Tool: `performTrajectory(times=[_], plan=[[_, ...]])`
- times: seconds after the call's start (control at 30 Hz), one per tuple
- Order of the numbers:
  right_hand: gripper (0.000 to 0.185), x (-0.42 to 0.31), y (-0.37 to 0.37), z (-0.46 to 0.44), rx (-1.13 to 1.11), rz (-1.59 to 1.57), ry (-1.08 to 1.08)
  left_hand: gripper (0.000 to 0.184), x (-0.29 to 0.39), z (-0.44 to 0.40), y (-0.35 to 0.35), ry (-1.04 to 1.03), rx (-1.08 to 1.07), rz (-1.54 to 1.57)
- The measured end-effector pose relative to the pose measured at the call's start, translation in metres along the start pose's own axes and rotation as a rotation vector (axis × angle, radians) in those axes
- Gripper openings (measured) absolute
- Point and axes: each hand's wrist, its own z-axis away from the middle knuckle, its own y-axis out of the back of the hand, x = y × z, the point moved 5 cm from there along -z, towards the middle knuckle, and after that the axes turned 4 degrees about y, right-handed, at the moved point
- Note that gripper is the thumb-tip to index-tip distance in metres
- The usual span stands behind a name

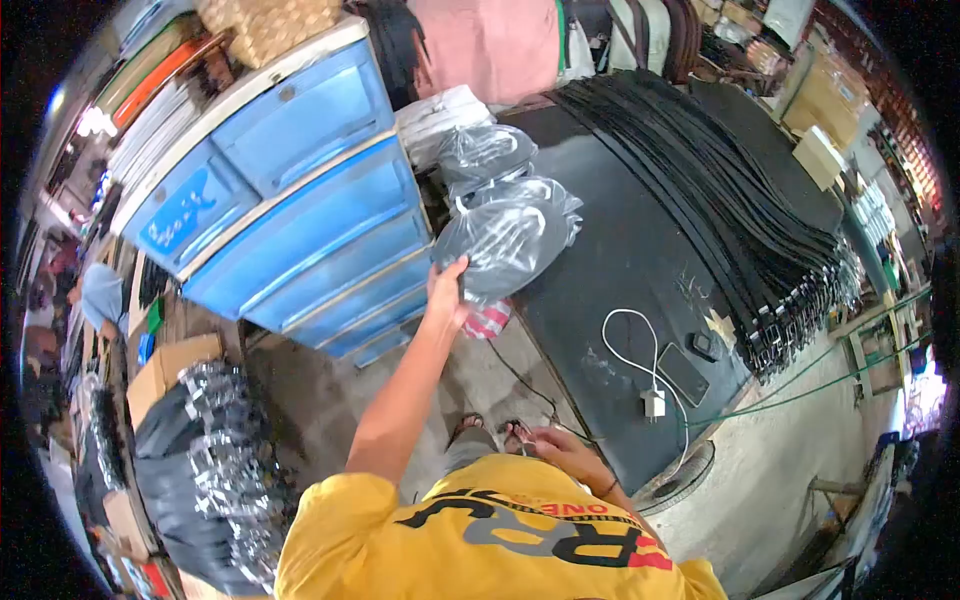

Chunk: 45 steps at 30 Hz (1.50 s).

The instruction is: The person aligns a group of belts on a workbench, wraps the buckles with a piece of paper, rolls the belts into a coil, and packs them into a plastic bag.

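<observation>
Plastic (497,228) wrapped the black bundle (512,258) just above the frame's centre, its lower-left edge gripped by the left hand (449,293). The right hand (566,453) was curled near the yellow shirt (400,545), lower centre; whether it held anything, I could not tell. Black straps (700,170) lay on the table (620,260), upper right.

Cluttered workshop interior, dark at the outer margins. At upper left stands a blue chest of drawers (300,170) with a pale top, two drawers side by side above several full-width ones. A table (625,260) with a smooth black top extends to its right. Bare grey concrete floor (790,490), scuffed in places, occupies the lower right and continues between the furniture. A bright white light (97,122) glows at far left; a lit screen (925,395), its content illegible, lies at far right.
</observation>
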Motion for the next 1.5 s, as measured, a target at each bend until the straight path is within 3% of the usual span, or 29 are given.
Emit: performTrajectory(times=[0.07, 0.1, 0.3, 0.43, 0.5, 0.57, 0.63, 0.67, 0.77, 0.83, 0.87, 0.9, 0.93, 1.0, 1.13, 1.17, 1.2, 1.23, 1.27, 1.3, 1.37, 1.4, 1.43, 1.5], plan=[[0.052, -0.015, -0.005, 0.028, 0.235, 0.018, -0.018, 0.057, -0.022, -0.044, -0.004, 0.089, -0.002, 0.033], [0.052, -0.025, -0.004, -0.001, 0.266, 0.011, 0.003, 0.057, -0.009, -0.097, -0.010, 0.061, 0.020, 0.054], [0.044, 0.016, -0.024, 0.021, 0.768, -0.038, -0.047, 0.065, -0.027, -0.169, -0.031, 0.205, 0.071, 0.055], [0.046, 0.025, -0.053, 0.009, 0.855, -0.143, -0.097, 0.068, -0.041, -0.196, -0.019, 0.241, 0.023, 0.003], [0.048, 0.040, -0.058, 0.009, 0.890, -0.151, -0.126, 0.068, -0.048, -0.209, -0.015, 0.359, -0.029, 0.110], [0.048, 0.033, -0.060, 0.012, 0.924, 0.030, -0.178, 0.068, -0.052, -0.212, -0.012, 0.361, -0.056, 0.124], [0.049, 0.034, -0.064, 0.017, 0.964, -0.072, -0.147, 0.069, -0.054, -0.218, -0.010, 0.331, -0.061, 0.139], [0.050, 0.047, -0.062, 0.023, 1.008, -0.054, -0.118, 0.060, -0.056, -0.220, -0.006, 0.327, 0.009, 0.122], [0.052, 0.059, -0.061, 0.038, 1.063, -0.034, -0.082, 0.052, -0.022, -0.185, -0.026, 0.296, -0.072, 0.054], [0.053, 0.071, -0.066, 0.048, 1.083, -0.026, -0.070, 0.054, -0.017, -0.187, -0.013, 0.258, 0.105, -0.054], [0.053, 0.076, -0.069, 0.052, 1.106, -0.045, -0.069, 0.046, -0.009, -0.185, -0.006, 0.264, 0.154, -0.144], [0.053, 0.078, -0.070, 0.057, 1.109, -0.102, -0.041, 0.037, -0.001, -0.176, -0.004, 0.188, 0.222, -0.169], [0.053, 0.081, -0.075, 0.067, 1.141, -0.170, -0.017, 0.024, 0.008, -0.167, -0.006, 0.049, 0.145, -0.178], [0.053, 0.092, -0.081, 0.090, 1.197, -0.096, -0.007, 0.034, 0.009, -0.151, 0.003, -0.196, 0.046, -0.379], [0.053, 0.097, -0.096, 0.161, 1.318, -0.267, -0.071, 0.057, -0.029, -0.082, 0.074, -0.947, 0.165, -1.343], [0.052, 0.097, -0.105, 0.184, 1.306, -0.231, -0.103, 0.060, -0.056, -0.057, 0.096, -0.688, 0.124, -1.265], [0.052, 0.110, -0.110, 0.208, 1.381, -0.252, -0.102, 0.058, -0.093, -0.034, 0.123, -0.779, 0.035, -1.314], [0.051, 0.118, -0.112, 0.235, 1.500, -0.135, -0.042, 0.054, -0.127, -0.025, 0.154, -0.513, -0.230, -1.567], [0.049, 0.122, -0.111, 0.265, 1.611, -0.001, 0.017, 0.044, -0.169, -0.008, 0.185, -0.320, -0.482, -1.534], [0.049, 0.121, -0.115, 0.295, 1.668, -0.013, 0.021, 0.034, -0.195, 0.040, 0.184, -0.379, -0.706, -1.700], [0.045, 0.076, -0.131, 0.358, 1.798, 0.335, 0.012, 0.026, -0.240, 0.129, 0.149, -0.200, -1.038, -1.783], [0.045, 0.063, -0.140, 0.391, 1.834, 0.335, 0.005, 0.023, -0.258, 0.179, 0.128, -0.098, -1.203, -1.798], [0.038, 0.040, -0.155, 0.427, 1.916, 0.450, 0.093, 0.023, -0.274, 0.226, 0.093, -0.101, -1.234, -1.774], [0.029, -0.015, -0.191, 0.475, 2.014, 0.771, 0.244, 0.027, -0.282, 0.321, 0.021, 0.352, -1.404, -1.842]])
